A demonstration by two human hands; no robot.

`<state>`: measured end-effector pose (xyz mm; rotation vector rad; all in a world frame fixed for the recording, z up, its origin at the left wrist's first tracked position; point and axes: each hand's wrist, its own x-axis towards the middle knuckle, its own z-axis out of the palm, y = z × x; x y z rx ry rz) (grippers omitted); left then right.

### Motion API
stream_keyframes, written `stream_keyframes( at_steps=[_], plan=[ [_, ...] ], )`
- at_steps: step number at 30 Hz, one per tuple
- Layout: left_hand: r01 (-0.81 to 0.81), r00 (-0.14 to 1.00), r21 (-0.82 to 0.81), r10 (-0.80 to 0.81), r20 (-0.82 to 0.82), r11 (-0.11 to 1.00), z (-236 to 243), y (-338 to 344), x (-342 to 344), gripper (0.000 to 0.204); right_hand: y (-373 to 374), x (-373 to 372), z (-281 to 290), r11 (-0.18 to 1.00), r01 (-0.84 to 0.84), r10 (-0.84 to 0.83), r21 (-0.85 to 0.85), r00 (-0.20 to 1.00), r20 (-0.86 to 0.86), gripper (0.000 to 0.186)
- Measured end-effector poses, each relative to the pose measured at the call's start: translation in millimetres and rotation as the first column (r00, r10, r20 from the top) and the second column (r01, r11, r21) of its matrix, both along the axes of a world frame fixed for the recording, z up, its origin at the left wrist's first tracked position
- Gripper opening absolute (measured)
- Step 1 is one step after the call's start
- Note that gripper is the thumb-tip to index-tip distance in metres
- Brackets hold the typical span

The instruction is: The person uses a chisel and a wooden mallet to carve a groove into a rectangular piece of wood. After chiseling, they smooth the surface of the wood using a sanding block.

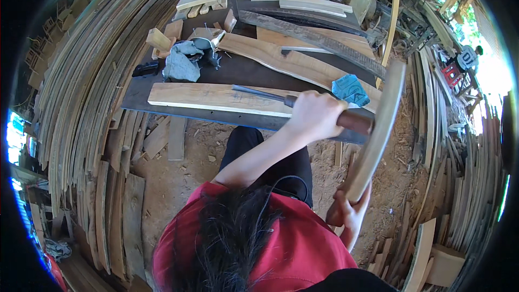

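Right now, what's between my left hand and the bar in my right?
The head view shows the chisel handle's end between your left hand and bar.

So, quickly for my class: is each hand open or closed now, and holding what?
Left hand: closed, holding a brown-handled chisel.
Right hand: closed, holding a pale wooden bar near one end.

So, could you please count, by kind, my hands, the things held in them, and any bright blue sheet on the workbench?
Hands (left hand, right hand): 2
Chisel, in the left: 1
Wooden bar, in the right: 1
Bright blue sheet: 1
Total: 5
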<state>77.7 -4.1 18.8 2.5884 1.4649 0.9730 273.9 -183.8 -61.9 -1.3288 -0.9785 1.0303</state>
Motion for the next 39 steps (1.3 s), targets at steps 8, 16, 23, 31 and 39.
stream_keyframes(
  at_steps=[8,16,23,31,39],
  plan=[
    [-0.084,0.996,-0.025,0.084,0.004,0.996,-1.6,2.4,-43.5,0.014,21.5,-11.2,-0.6,0.982,0.138,-0.121,0.133,0.985,-0.125,0.070],
    [-0.146,0.985,0.073,0.138,0.101,0.987,-9.3,10.0,-66.6,0.013,24.3,-34.9,-22.7,0.986,-0.152,0.144,0.069,0.983,0.112,0.078],
    [-0.151,0.988,0.025,0.151,0.017,0.988,-14.2,8.2,-97.3,0.013,37.8,-52.9,-7.2,0.996,0.016,-0.020,0.090,0.999,0.043,0.078],
    [-0.148,0.977,0.094,0.131,0.167,0.985,-13.2,8.0,-134.7,0.010,39.5,-69.4,3.7,0.983,-0.178,0.169,0.048,0.973,0.159,0.057],
    [-0.092,0.986,0.196,0.062,0.155,0.976,-16.5,8.7,-138.0,0.008,42.2,-91.5,9.0,0.986,-0.164,0.163,0.039,0.986,0.025,0.058]
  ],
)
